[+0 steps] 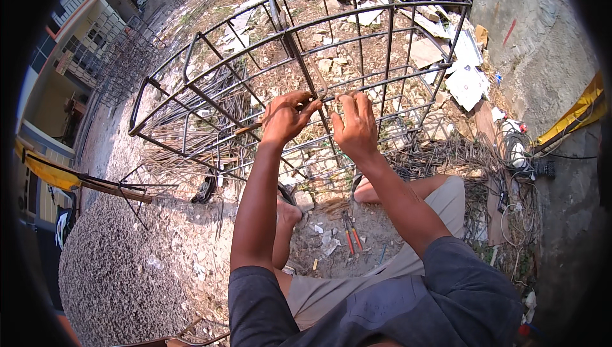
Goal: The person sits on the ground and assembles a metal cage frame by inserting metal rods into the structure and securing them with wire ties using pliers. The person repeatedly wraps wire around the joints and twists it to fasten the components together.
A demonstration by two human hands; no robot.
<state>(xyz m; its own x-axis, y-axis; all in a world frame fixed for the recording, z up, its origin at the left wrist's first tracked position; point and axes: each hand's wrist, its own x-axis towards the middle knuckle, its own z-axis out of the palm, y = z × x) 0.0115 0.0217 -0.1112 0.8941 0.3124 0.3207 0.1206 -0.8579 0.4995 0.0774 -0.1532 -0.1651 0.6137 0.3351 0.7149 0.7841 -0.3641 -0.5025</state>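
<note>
The left hand (285, 119) is pinching a bar crossing midway across the dark, curved cage of steel bars (297, 57). The right hand (356, 125) is curling its fingers just beside; whether they are gripping is unclear. Red-handled metal pliers (350, 242) are lying near the cage's close edge.

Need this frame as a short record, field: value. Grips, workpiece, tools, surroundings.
workpiece: dark steel-bar cage, open frame, curved in this fisheye view
left grip: at a bar crossing, fingers bent; pinch unclear
right grip: just right of the left one, fingers curled over a bar
near left grip: slim brown rod-like piece; whether held, unclear
tool: pliers-like metal tool with red-orange handles, on dusty ground
left side: grey gravel heap
right side: rough grey concrete wall
</note>
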